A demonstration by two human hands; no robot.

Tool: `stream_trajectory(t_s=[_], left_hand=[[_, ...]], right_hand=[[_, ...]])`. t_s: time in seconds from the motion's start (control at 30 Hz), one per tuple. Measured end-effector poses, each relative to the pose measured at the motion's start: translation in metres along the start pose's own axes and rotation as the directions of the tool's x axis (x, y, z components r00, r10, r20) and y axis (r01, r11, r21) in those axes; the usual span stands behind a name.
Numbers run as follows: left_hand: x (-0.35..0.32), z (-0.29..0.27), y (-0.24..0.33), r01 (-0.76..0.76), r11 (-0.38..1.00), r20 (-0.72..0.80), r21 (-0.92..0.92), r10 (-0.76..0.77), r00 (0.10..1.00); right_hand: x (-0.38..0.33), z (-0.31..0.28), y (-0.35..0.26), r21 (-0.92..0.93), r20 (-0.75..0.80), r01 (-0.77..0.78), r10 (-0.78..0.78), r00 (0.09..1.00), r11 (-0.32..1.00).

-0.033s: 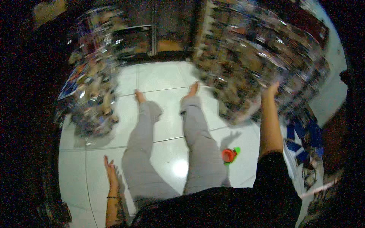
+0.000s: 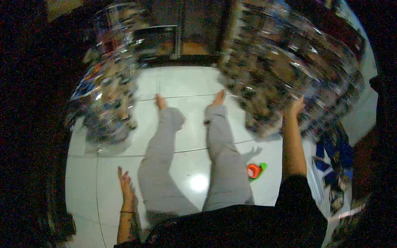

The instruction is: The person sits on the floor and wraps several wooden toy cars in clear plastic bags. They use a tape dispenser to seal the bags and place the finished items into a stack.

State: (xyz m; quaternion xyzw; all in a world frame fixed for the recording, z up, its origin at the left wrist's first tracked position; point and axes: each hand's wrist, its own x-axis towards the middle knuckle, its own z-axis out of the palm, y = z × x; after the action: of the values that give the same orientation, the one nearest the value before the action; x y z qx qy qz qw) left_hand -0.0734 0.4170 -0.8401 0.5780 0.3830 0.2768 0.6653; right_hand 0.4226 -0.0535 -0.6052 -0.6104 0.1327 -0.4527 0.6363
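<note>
My right hand (image 2: 296,105) reaches out to the right, at the near edge of a large pile of clear-wrapped packages (image 2: 273,74). Its fingers are blurred against the pile, and whether they grip a package cannot be made out. Low on the left, my left hand (image 2: 125,184) hangs over the white tiles beside my leg, fingers spread and holding nothing. A dark band circles that wrist. On the floor by my right thigh lies a small orange ring-shaped thing (image 2: 253,170) with a green part; its exact kind is unclear.
Another heap of wrapped packages (image 2: 109,99) stands at the left. My legs (image 2: 223,153) stretch forward over white floor tiles (image 2: 178,80) between the heaps. Blue-and-white packets (image 2: 326,161) lie to the right of my arm. Dark furniture (image 2: 198,29) borders the far side.
The whole view has shifted, so floor, legs and heaps sit slightly farther right. My right hand appears slightly lower against the pile; the left stays spread.
</note>
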Motion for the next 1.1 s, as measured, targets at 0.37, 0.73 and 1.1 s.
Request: stream_trajectory(t_s=[0.37, 0.73, 1.1], left_hand=[[0.006, -0.036, 0.037, -0.340, 0.934, -0.063, 0.112, 0.348, 0.935], [0.107, 0.034, 0.041, -0.435, 0.899, -0.259, -0.049, 0.409, 0.875], [0.109, 0.129, 0.106, -0.375, 0.820, -0.393, 0.433, 0.546, 0.740]], right_hand=[[-0.523, 0.136, -0.148, 0.574, 0.042, 0.469, -0.548, -0.835, -0.671], [-0.490, 0.241, -0.210, 0.992, -0.042, -0.020, -0.172, -0.984, -0.127], [-0.421, 0.176, -0.342, 0.933, 0.222, 0.279, -0.249, -0.943, -0.226]])
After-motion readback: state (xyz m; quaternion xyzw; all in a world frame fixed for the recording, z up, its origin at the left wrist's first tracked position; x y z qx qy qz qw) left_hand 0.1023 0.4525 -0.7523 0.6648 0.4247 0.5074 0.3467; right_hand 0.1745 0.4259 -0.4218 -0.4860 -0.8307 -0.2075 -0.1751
